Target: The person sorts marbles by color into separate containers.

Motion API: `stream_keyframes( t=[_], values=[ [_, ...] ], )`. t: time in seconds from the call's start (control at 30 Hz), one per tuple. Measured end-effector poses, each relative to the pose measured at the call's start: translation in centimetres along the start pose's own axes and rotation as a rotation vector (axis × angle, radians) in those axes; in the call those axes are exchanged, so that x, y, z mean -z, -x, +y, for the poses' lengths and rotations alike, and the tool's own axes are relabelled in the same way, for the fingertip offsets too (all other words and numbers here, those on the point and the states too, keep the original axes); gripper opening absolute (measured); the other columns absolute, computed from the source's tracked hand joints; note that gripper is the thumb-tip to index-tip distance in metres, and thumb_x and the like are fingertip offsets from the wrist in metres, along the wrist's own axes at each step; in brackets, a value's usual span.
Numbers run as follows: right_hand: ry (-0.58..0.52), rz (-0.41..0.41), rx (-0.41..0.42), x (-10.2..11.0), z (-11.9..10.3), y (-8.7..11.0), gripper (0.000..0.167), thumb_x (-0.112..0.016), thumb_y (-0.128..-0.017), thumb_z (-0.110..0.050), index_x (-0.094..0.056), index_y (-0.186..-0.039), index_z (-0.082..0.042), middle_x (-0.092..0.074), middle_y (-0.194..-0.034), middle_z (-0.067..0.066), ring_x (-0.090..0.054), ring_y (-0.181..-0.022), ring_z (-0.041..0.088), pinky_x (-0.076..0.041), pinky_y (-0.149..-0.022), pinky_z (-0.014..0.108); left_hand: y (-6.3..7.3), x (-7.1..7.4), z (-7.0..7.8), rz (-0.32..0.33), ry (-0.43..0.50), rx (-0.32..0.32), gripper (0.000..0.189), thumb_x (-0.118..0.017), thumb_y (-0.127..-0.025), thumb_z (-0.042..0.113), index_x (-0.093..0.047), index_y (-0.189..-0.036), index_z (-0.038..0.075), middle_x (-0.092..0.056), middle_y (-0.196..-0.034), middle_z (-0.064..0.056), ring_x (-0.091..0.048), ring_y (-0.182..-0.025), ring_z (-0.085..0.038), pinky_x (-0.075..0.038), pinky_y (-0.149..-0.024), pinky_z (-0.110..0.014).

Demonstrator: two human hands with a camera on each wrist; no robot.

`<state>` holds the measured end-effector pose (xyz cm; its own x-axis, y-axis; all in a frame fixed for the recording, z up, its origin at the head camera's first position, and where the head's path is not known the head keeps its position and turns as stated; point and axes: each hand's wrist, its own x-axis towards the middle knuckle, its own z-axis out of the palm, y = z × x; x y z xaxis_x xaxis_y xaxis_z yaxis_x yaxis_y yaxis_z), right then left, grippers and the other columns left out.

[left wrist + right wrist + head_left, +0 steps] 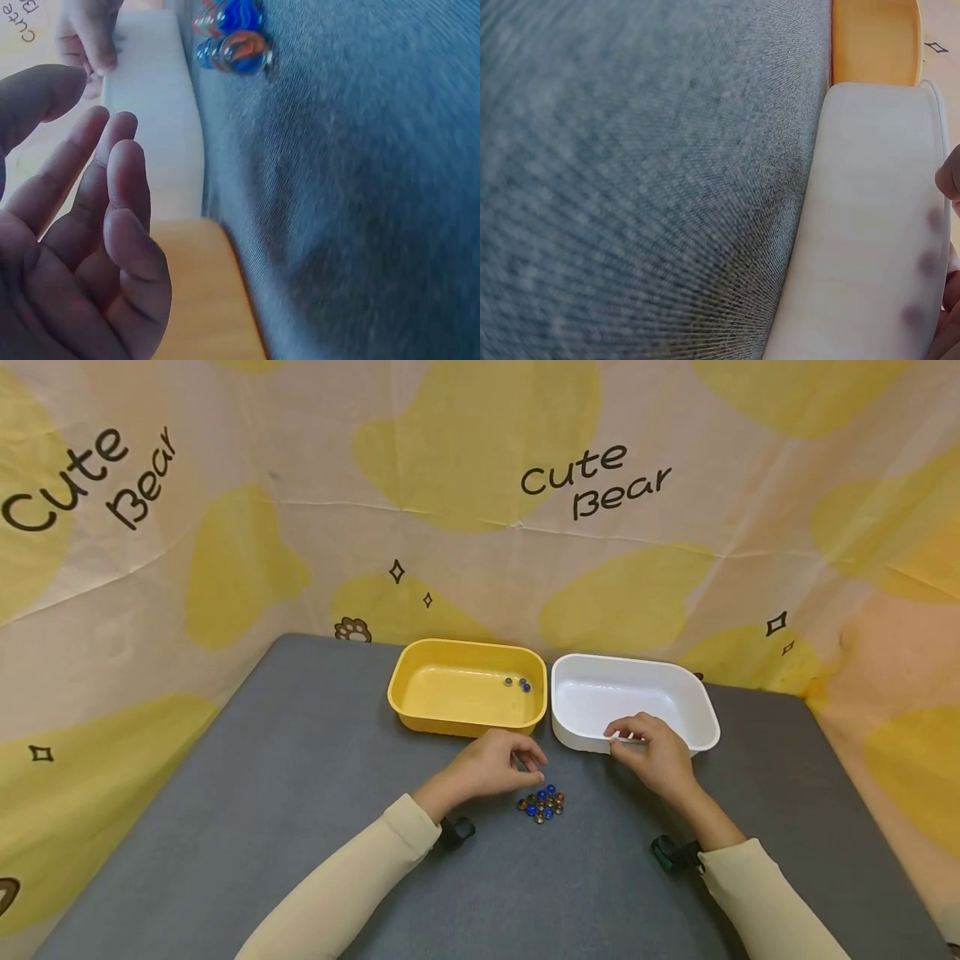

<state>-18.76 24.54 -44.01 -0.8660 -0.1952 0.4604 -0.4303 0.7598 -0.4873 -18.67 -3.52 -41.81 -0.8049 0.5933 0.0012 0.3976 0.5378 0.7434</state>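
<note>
My right hand (660, 760) grips the near rim of the white tub (690, 693). Its fingers reach over inside, and several fingertips show as dark spots through the tub's wall in the right wrist view, where the thumb (951, 176) is at the rim. My left hand (491, 764) is held above the grey table, just left of a cluster of glass marbles (542, 803). Nothing shows between its loosely bent fingers (129, 176) in the left wrist view. The marbles are blue, orange-brown and clear; some of them (236, 52) appear beyond this hand.
A yellow tub (420, 722) stands left of the white one, with 3 marbles (522, 683) at the right of its floor. Both are near the back edge of the grey table (225, 827). A printed cloth (465, 460) hangs behind.
</note>
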Motion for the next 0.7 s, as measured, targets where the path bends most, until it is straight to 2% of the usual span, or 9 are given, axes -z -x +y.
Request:
stream_keyframes(
  t=[0.17, 0.4, 0.7],
  values=[
    [0.002, 0.0, -0.002, -0.1, 0.1, 0.0, 0.019, -0.069, -0.079, -0.005, -0.072, -0.09, -0.021, -0.062, -0.076, -0.005, -0.053, -0.076, 0.012, -0.043, -0.067, 0.029, -0.7, -0.8, 0.1, -0.042, 0.005, 0.015, 0.015, -0.073, -0.084, 0.022, -0.075, -0.098, 0.016, -0.07, -0.083, 0.011, -0.062, -0.073, -0.001, -0.049, -0.068, -0.018],
    [0.006, 0.005, 0.0, -0.2, 0.2, 0.0, 0.02, -0.07, -0.078, -0.005, -0.072, -0.09, -0.022, -0.062, -0.076, -0.006, -0.053, -0.076, 0.011, -0.043, -0.066, 0.029, -1.5, -1.6, 0.2, -0.099, -0.093, 0.063, 0.01, -0.074, -0.084, 0.028, -0.075, -0.093, 0.024, -0.067, -0.077, 0.015, -0.058, -0.069, 0.003, -0.046, -0.067, -0.018],
    [0.01, 0.007, -0.003, -0.1, 0.2, 0.0, 0.02, -0.071, -0.078, -0.006, -0.072, -0.089, -0.022, -0.061, -0.076, -0.006, -0.053, -0.076, 0.011, -0.043, -0.066, 0.029, -1.9, -2.1, 0.0, -0.12, -0.115, 0.079, 0.008, -0.075, -0.082, 0.026, -0.075, -0.089, 0.025, -0.065, -0.073, 0.016, -0.057, -0.066, 0.003, -0.044, -0.065, -0.017]
  ],
)
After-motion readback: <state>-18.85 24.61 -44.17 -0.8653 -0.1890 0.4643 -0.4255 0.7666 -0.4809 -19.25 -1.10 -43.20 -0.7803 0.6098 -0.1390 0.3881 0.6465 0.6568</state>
